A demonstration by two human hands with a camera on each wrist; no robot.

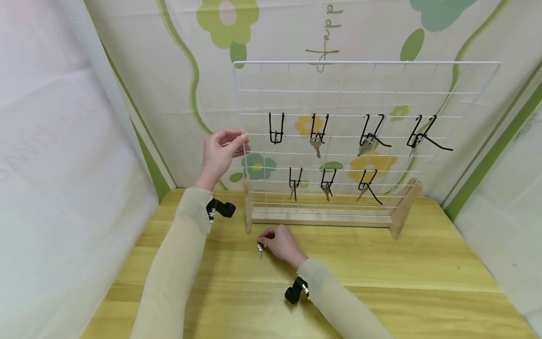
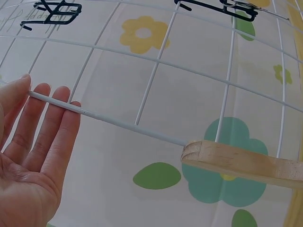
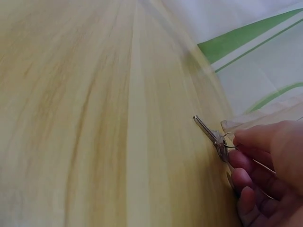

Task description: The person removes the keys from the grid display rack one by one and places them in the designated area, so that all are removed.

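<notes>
A white wire grid rack (image 1: 368, 62) stands upright in a wooden base (image 1: 322, 218). At its left edge, my left hand (image 1: 222, 153) grips the side wire (image 2: 113, 121) between thumb and fingers. Low in front of the base's left end, my right hand (image 1: 282, 244) pinches a metal ring (image 3: 229, 140) with keys (image 3: 215, 137) hanging from it. The keys are just above the tabletop; whether they touch it I cannot tell. Several black hooks (image 1: 276, 134) are fixed on the grid in two rows, and keys (image 1: 316, 145) hang on most of them.
The wood-grain table (image 1: 423, 273) reaches toward me from under the rack. A white cloth with flowers (image 1: 228, 21) hangs close behind. White cloth walls (image 1: 63, 165) stand at the left and right. Both wrists carry small black camera mounts (image 1: 222, 208).
</notes>
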